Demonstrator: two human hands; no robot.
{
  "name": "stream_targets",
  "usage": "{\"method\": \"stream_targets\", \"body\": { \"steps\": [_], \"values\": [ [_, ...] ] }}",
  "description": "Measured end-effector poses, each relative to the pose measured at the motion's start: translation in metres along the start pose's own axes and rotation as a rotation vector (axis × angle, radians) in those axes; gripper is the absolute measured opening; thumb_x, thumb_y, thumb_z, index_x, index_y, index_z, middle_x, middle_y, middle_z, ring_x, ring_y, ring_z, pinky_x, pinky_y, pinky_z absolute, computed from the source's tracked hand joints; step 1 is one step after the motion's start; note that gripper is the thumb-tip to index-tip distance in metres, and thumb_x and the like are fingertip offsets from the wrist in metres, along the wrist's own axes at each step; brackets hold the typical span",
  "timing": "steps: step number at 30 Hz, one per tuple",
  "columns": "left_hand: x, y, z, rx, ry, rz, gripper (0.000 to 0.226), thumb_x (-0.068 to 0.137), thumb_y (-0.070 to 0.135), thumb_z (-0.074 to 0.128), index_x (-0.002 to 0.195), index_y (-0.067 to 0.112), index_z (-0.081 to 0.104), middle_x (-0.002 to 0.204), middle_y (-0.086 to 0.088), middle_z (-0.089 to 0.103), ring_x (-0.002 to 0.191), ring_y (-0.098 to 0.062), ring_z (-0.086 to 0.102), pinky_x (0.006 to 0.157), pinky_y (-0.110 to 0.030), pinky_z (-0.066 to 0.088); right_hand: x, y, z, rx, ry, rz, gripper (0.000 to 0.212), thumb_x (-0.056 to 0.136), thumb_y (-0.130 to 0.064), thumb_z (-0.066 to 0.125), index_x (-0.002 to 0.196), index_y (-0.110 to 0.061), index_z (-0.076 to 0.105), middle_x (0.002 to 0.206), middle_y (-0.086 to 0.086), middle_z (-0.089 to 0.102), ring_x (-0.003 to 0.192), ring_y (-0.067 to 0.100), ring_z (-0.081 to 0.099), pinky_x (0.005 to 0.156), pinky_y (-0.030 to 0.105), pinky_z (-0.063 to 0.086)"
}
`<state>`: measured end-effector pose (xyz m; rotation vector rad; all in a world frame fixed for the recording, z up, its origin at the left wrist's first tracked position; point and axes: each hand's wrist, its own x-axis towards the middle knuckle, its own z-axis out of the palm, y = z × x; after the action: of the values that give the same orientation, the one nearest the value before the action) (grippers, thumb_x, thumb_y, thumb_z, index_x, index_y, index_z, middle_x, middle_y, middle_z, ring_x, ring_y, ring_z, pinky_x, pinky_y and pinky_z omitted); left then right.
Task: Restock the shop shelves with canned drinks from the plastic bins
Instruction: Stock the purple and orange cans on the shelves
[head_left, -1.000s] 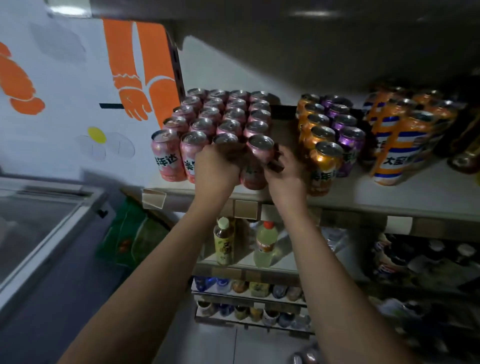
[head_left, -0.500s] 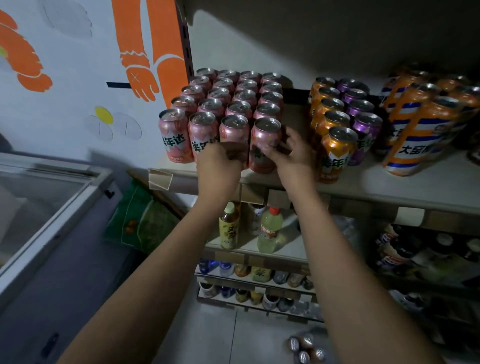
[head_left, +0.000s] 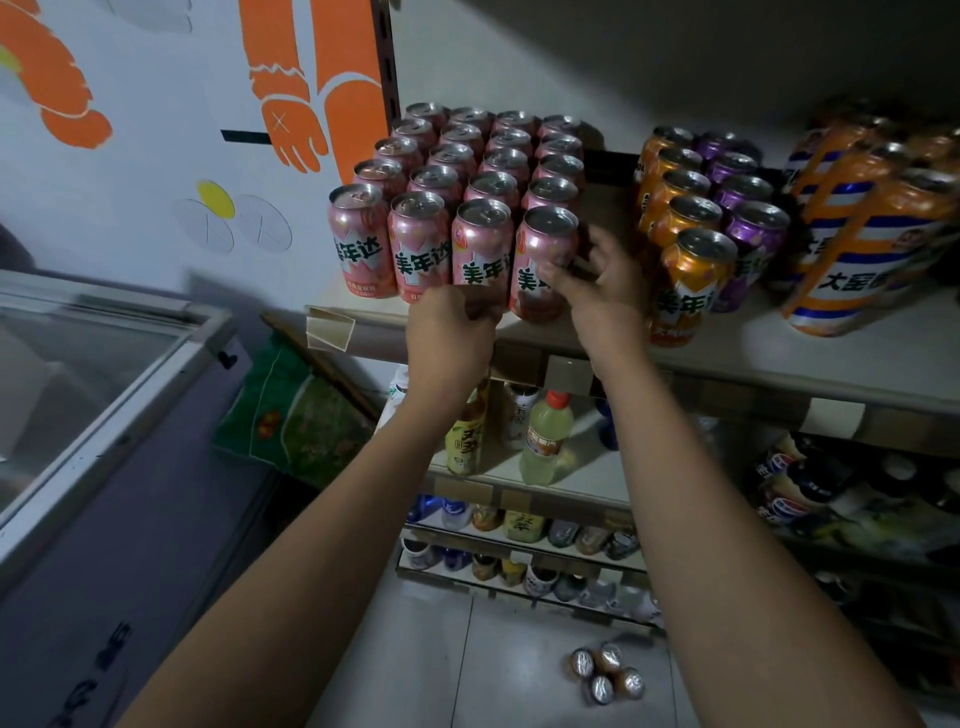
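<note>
A block of pink cans (head_left: 480, 171) stands in four rows on the upper shelf (head_left: 779, 358), filled up to the front edge. My left hand (head_left: 451, 332) is curled into a loose fist against the base of the third front pink can (head_left: 482, 254), with nothing seen inside it. My right hand (head_left: 605, 291) has its fingers spread and touches the right side of the fourth front pink can (head_left: 545, 254). To its right stand orange cans (head_left: 685, 270) and purple cans (head_left: 748, 244). No plastic bin is in view.
Tall orange-and-blue striped cans (head_left: 862, 249) fill the shelf's right end. Bottles (head_left: 545, 441) stand on lower shelves. Several cans (head_left: 605, 673) sit on the floor below. A chest freezer (head_left: 104, 395) with a glass lid is on the left, beside a painted wall.
Both hands have slid down and off the two front pink cans, which now stand level with the front row. The view has shifted upward and closer to the shelf.
</note>
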<state>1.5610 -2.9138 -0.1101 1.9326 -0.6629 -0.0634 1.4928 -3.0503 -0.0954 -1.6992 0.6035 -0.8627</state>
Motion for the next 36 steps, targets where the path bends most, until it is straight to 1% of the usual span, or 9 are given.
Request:
{"method": "stream_targets", "body": {
  "steps": [3,6,10,12,18,22,26,30,36],
  "values": [
    [-0.002,-0.002,0.000,0.010,0.005,0.024,0.031,0.087,0.005,0.063,0.111,0.016,0.078,0.101,0.002,0.078,0.095,-0.012,0.073,0.088,-0.040,0.060,0.000,0.002,0.002,-0.011,0.008,-0.018,0.051,0.086,-0.014,0.077,0.134,-0.019,0.057,0.125,-0.009,0.059,0.120,0.002,0.049,0.101,0.028,0.046],
    [-0.004,-0.002,0.000,-0.018,0.011,0.027,0.033,0.086,0.007,0.061,0.112,0.017,0.077,0.099,0.002,0.078,0.094,-0.012,0.073,0.087,-0.040,0.060,0.000,0.003,0.002,-0.029,0.001,-0.014,0.053,0.087,-0.014,0.076,0.136,-0.019,0.055,0.123,-0.009,0.058,0.115,-0.001,0.049,0.092,0.019,0.044],
    [-0.013,0.001,0.000,-0.150,-0.002,0.040,0.034,0.086,0.020,0.059,0.116,0.020,0.075,0.101,0.005,0.078,0.095,-0.009,0.072,0.088,-0.042,0.060,-0.009,-0.002,-0.003,-0.036,-0.016,0.025,0.065,0.088,-0.026,0.076,0.146,-0.022,0.047,0.143,-0.007,0.052,0.128,0.007,0.048,0.105,0.032,0.045],
    [-0.019,0.007,0.002,-0.321,-0.031,0.024,0.037,0.091,0.024,0.057,0.124,0.017,0.070,0.110,0.004,0.076,0.104,-0.010,0.071,0.093,-0.045,0.058,-0.024,-0.007,-0.009,-0.029,0.027,0.018,0.068,0.093,-0.030,0.071,0.152,-0.025,0.039,0.151,-0.007,0.045,0.136,0.010,0.044,0.108,0.031,0.041],
    [-0.043,0.032,0.009,-0.593,-0.153,0.081,0.048,0.099,0.029,0.047,0.144,0.016,0.053,0.139,0.000,0.062,0.128,-0.013,0.058,0.112,-0.043,0.045,-0.077,-0.023,-0.034,0.091,0.093,-0.067,0.055,0.103,-0.020,0.056,0.154,-0.016,0.037,0.157,0.002,0.042,0.139,0.005,0.043,0.100,0.006,0.040],
    [-0.074,0.035,0.029,-0.651,-0.337,0.131,0.040,0.107,0.018,0.044,0.147,0.018,0.049,0.147,-0.003,0.055,0.136,-0.009,0.051,0.117,-0.032,0.039,-0.117,-0.014,-0.059,0.094,0.199,-0.076,0.050,0.104,-0.018,0.053,0.152,-0.013,0.041,0.154,0.003,0.047,0.137,0.004,0.046,0.113,0.020,0.039],
    [-0.114,0.022,0.063,-0.694,-0.481,0.094,0.042,0.104,0.019,0.046,0.147,0.014,0.049,0.150,-0.004,0.052,0.140,-0.010,0.047,0.120,-0.036,0.035,-0.164,0.015,-0.085,0.052,0.300,-0.025,0.047,0.104,-0.016,0.054,0.150,-0.011,0.044,0.149,0.004,0.052,0.136,0.009,0.050,0.116,0.036,0.040],
    [-0.164,0.002,0.103,-0.643,-0.611,0.056,0.049,0.101,0.026,0.048,0.148,0.012,0.048,0.150,-0.001,0.052,0.139,-0.009,0.047,0.119,-0.032,0.035,-0.212,0.063,-0.117,0.045,0.405,0.054,0.044,0.104,-0.014,0.053,0.148,-0.008,0.046,0.146,0.004,0.054,0.133,0.004,0.051,0.110,0.021,0.042],
    [-0.246,-0.076,0.185,-0.567,-0.751,-0.102,0.044,0.107,0.014,0.045,0.149,0.005,0.044,0.154,-0.008,0.047,0.141,-0.013,0.045,0.114,-0.018,0.036,-0.299,0.189,-0.153,0.091,0.477,0.273,0.045,0.104,-0.010,0.053,0.147,-0.004,0.045,0.148,0.010,0.052,0.136,0.012,0.051,0.110,0.024,0.044]
  ]
}}
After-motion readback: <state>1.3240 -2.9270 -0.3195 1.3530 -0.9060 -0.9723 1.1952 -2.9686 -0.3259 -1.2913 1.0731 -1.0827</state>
